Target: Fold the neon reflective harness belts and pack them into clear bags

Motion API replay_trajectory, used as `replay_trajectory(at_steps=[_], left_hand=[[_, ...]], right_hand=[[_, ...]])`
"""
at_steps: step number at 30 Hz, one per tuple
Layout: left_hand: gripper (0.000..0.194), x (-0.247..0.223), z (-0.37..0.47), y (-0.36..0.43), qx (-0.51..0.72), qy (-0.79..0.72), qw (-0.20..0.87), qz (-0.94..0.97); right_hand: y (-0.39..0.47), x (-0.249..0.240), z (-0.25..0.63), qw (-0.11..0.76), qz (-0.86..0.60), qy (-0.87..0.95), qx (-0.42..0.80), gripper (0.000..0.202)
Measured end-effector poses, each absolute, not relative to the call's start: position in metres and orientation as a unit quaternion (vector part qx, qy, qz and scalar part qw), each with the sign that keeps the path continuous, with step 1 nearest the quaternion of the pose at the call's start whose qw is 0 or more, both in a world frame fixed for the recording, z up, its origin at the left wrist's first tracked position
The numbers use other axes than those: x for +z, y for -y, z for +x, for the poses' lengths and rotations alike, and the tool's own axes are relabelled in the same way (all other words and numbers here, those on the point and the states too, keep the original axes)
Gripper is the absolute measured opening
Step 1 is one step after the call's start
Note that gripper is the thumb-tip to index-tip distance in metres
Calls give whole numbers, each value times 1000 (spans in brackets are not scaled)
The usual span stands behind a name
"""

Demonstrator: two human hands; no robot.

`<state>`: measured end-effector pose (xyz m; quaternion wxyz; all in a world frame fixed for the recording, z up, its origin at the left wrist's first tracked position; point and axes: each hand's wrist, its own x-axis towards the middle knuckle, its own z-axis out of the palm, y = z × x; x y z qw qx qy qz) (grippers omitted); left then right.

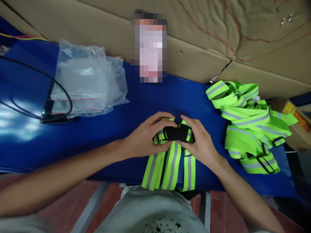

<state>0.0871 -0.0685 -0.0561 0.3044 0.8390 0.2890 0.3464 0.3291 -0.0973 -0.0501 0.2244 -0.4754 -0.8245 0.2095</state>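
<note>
A neon-green reflective strap with a grey stripe lies in several lengths over the front of the blue table. Its black middle piece sits between my hands. My left hand is closed round the left end of this part, thumb and fingers curled on the green webbing. On the other end, my right hand grips the strap in the same way. Just under the right fingers a black slider buckle shows on one length. The fingers partly hide the folded webbing.
Clear zip bags lie at the left beside a black stand with a cable. A blurred-out phone-like object leans at the back. More green straps are heaped at the right, near a cardboard box. Brown covering lines the back.
</note>
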Motion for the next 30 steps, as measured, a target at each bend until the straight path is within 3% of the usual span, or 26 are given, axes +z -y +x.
replay_trajectory(at_steps=[7, 12, 21, 26, 30], left_hand=[[38, -64, 92, 74, 318, -310, 230, 866], [32, -64, 97, 76, 306, -323, 149, 883], [31, -54, 97, 75, 258, -345, 132, 893], [34, -15, 95, 80, 263, -348, 119, 892], [31, 25, 64, 64, 336, -368, 101, 861]], right_hand=[[105, -48, 315, 180, -480, 858, 30, 71], [109, -52, 299, 101, -506, 853, -76, 71], [111, -48, 294, 55, -497, 858, -118, 64], [108, -16, 309, 102, -527, 840, -76, 67], [96, 30, 367, 288, -567, 769, 64, 51]])
